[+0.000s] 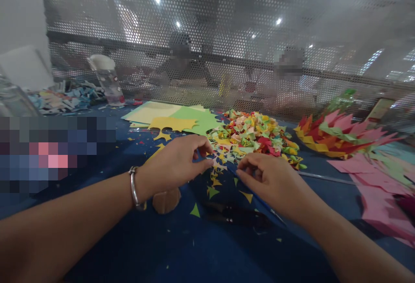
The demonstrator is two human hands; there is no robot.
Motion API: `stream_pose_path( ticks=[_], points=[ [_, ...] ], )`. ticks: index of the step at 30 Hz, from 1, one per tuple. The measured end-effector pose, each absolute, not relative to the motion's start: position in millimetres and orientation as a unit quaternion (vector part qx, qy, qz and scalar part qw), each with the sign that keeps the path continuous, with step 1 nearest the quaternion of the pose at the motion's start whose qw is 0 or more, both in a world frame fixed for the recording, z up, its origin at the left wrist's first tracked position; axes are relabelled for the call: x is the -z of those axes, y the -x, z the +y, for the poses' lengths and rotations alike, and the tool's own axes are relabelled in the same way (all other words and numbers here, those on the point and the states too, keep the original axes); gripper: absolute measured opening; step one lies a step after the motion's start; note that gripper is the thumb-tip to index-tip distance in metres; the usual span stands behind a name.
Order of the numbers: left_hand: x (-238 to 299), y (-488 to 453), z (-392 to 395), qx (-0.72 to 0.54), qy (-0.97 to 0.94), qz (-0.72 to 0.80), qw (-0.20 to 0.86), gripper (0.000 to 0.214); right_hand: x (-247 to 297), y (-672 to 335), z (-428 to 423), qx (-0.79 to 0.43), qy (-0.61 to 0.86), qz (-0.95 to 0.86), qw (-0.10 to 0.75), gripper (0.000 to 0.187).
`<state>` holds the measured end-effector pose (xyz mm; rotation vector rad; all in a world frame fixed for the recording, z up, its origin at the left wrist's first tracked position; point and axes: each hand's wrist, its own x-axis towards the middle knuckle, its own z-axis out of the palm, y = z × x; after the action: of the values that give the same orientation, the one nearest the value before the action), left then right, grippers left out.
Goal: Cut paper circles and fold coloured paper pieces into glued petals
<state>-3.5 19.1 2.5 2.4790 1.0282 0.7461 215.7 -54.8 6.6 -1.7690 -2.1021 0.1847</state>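
My left hand (181, 159), with a silver bangle at the wrist, hovers over small paper scraps (215, 172). Its thumb and bent fingers are apart, with nothing visible between them. Opposite it, my right hand (269, 175) has curled fingers, thumb tip close to the forefinger; whatever they may hold is hidden. A thin blue stick (267, 207) passes beneath that hand. Just beyond both hands rises a heap of folded paper pieces (256, 131) in several colours. Yellow paper with scalloped cut edges (173, 123) lies past my left hand, on green sheets (199, 120).
A round brown disc (166, 200) and a dark object (240, 216) lie nearer me. To the right are pointed folded-paper chains (343, 136) and pink paper (372, 192). A white-lidded bottle (106, 79) stands back left. Perforated metal screening (220, 36) borders the blue table (155, 248).
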Motion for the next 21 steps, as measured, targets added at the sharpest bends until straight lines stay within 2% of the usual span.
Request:
stream_pose_path(
  ticks=[2,6,10,14,21],
  points=[
    [-1.6,7.2,22.2,-0.219,-0.89,0.371,0.148,0.022,-6.7,-215.2,-55.2,-0.068,0.629,-0.75,0.194,0.009],
    [-0.8,8.0,24.5,-0.178,-0.902,0.372,0.129,0.012,-7.6,-213.9,-56.1,-0.073,0.62,-0.755,0.2,0.008],
    [-1.8,6.0,27.4,-0.263,-0.86,0.369,0.234,0.013,-7.4,-213.5,-58.0,-0.09,0.603,-0.759,0.23,0.008],
    [-0.3,2.8,24.9,-0.361,-0.797,0.328,0.356,0.018,-7.1,-212.1,-60.9,-0.132,0.575,-0.75,0.299,0.01],
    [1.4,-8.4,-0.6,-0.417,-0.819,0.257,0.299,0.006,-8.6,-205.8,-62.8,-0.177,0.546,-0.729,0.375,0.019]
  ],
)
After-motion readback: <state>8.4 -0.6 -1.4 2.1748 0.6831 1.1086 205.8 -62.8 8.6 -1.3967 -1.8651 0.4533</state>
